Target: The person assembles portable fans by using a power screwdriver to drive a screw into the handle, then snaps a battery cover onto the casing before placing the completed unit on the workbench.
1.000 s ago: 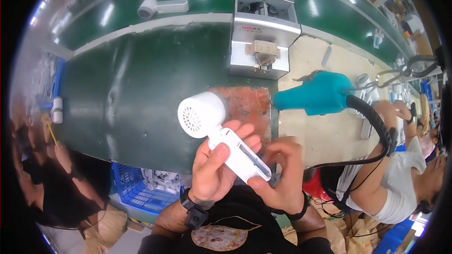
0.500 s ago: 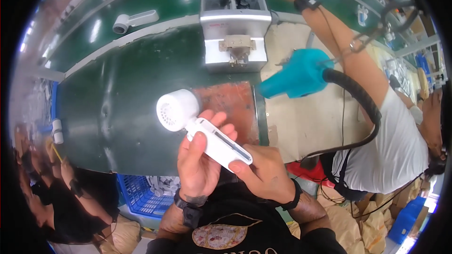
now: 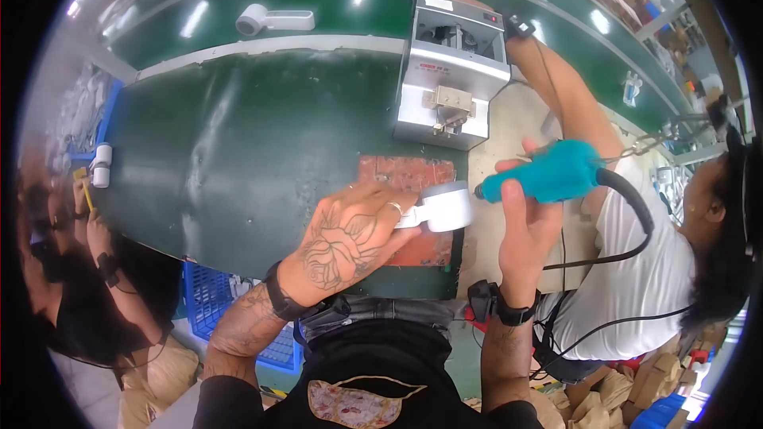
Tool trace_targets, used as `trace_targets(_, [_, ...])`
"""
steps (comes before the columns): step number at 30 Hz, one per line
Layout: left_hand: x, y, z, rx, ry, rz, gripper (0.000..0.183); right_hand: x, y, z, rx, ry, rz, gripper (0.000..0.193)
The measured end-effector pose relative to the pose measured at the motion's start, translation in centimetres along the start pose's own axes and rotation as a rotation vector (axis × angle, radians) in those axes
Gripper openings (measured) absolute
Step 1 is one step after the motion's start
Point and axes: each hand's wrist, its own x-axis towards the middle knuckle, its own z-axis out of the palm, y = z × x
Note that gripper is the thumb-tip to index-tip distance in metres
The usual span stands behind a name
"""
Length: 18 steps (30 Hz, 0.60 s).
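Observation:
My left hand (image 3: 350,230) is closed round the handle of a white handheld device with a round, drum-shaped head (image 3: 447,206). The device lies sideways above the red-brown mat (image 3: 405,254), head to the right, its handle mostly hidden by my fingers. My right hand (image 3: 524,226) grips a teal electric screwdriver (image 3: 544,175), thumb in front and fingers behind. The screwdriver hangs from a chain (image 3: 652,143), with a black cord curving off its back. Its tip points left at the device's head, a small gap apart.
A grey machine (image 3: 449,71) stands behind the mat on the green table (image 3: 278,135). Similar white devices (image 3: 274,21) sit on the green strip beyond. At right, a co-worker's arm (image 3: 556,79) reaches to the machine. Below the table's front edge is a blue basket (image 3: 211,302).
My right hand has left the white device and taken hold of the screwdriver. The device has turned, its head now pointing right, held by my left hand alone. The view has shifted.

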Motion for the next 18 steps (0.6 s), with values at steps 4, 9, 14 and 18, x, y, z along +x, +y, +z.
trace_targets(4, [-0.4, -0.9, -0.1, -0.062, 0.0, 0.02, 0.04, -1.3, -0.3, -1.1, 0.001, -0.009, -0.065, 0.056])
trace_targets(9, [-1.0, -2.5, 1.0, -0.12, 0.038, 0.087, 0.041, -2.5, -1.0, -1.2, 0.051, 0.044, -0.016, 0.067])
trace_targets(14, [0.7, -1.9, 1.1, -0.144, -0.016, 0.133, 0.041, -3.4, -1.3, -2.8, 0.06, 0.03, -0.028, 0.057])
trace_targets(18, [1.2, -2.5, 1.4, -0.199, -0.007, 0.149, 0.042, -3.1, -3.2, -2.7, 0.093, 0.076, -0.091, 0.065])
